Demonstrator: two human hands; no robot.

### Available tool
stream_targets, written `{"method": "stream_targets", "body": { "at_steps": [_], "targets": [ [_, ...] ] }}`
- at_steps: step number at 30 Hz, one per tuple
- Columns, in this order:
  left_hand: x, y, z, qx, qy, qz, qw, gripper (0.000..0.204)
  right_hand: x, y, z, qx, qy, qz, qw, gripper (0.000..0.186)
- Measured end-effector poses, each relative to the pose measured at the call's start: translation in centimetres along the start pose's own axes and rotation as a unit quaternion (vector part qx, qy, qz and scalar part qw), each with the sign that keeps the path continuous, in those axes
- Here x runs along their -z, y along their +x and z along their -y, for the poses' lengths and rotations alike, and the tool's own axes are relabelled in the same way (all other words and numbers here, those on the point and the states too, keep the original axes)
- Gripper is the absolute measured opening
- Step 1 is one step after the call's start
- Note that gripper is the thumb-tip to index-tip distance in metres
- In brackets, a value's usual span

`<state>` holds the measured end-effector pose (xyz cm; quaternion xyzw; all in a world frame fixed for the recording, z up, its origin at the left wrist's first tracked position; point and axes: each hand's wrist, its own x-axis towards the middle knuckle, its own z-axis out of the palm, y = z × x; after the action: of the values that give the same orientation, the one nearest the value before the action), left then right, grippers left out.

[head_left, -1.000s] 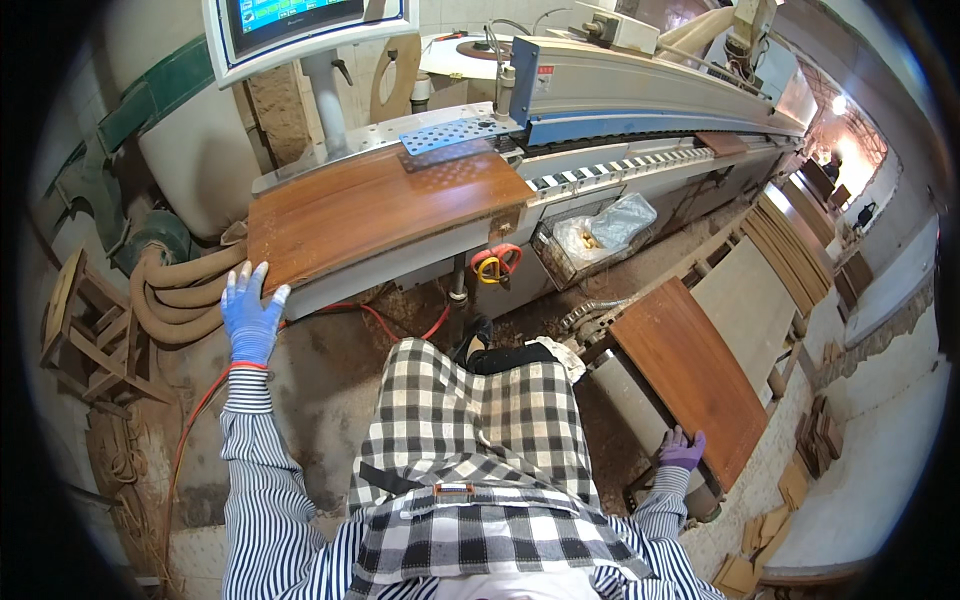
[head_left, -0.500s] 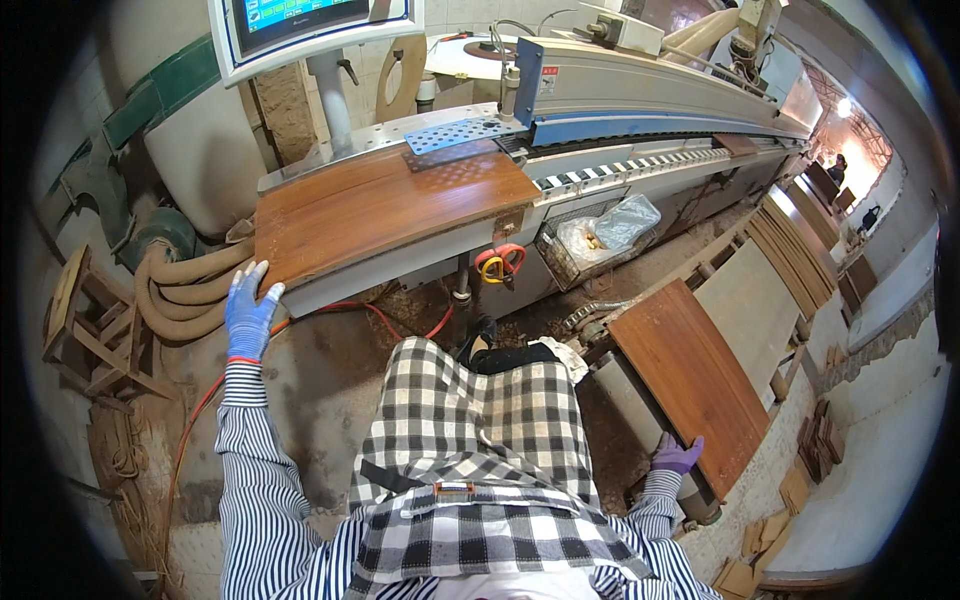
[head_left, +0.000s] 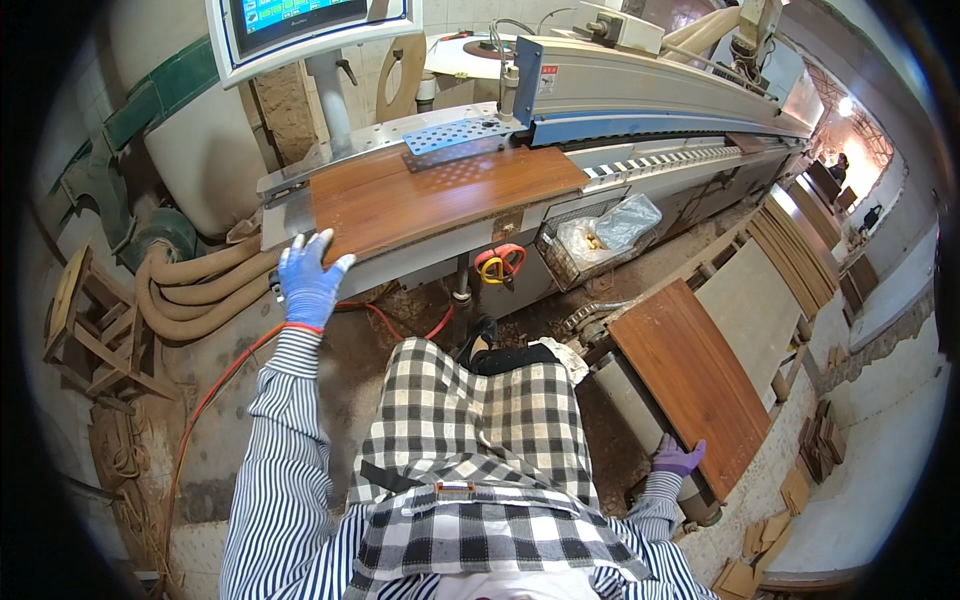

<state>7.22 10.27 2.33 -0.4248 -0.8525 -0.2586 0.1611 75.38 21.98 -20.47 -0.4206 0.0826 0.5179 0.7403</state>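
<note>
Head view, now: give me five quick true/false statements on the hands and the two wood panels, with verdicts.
1. The left hand wears a blue glove and lies at the near edge of the wood panel on the machine bed. True.
2. The right hand is bare. False: it wears a purple glove.
3. The right hand touches the near end of the second brown panel beside the person. True.
4. The panel on the machine bed is white. False: it is reddish-brown wood grain.
5. The monitor above the machine is dark. False: its screen is lit.
</note>
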Motion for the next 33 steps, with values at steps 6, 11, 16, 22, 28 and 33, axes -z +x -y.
{"method": "stream_targets", "body": {
  "at_steps": [6,11,16,22,28,33],
  "targets": [
    [-3.7,1.4,-3.9,-0.031,0.000,0.011,0.999,0.066,2.2,2.3,1.0,-0.014,0.047,0.063,0.997,0.079],
    [-2.9,2.2,-6.3,-0.021,0.003,0.068,0.997,0.072,2.2,2.0,2.0,-0.061,0.023,0.080,0.995,0.066],
    [-2.5,1.4,-2.6,-0.030,0.018,-0.028,0.999,0.057,2.9,-1.5,5.0,-0.076,-0.037,0.109,0.990,0.041],
    [0.1,-1.6,9.4,0.086,-0.059,-0.177,0.979,0.023,1.5,-6.1,4.8,0.020,-0.099,0.130,0.986,0.034],
    [2.0,-5.4,9.2,0.158,-0.131,-0.163,0.965,0.064,-6.3,-11.8,1.1,-0.041,-0.173,0.227,0.957,0.037],
    [3.2,-8.9,2.5,-0.002,-0.207,-0.042,0.977,0.083,-12.7,-14.7,-5.8,-0.069,-0.177,0.399,0.897,0.032]
  ]
}}
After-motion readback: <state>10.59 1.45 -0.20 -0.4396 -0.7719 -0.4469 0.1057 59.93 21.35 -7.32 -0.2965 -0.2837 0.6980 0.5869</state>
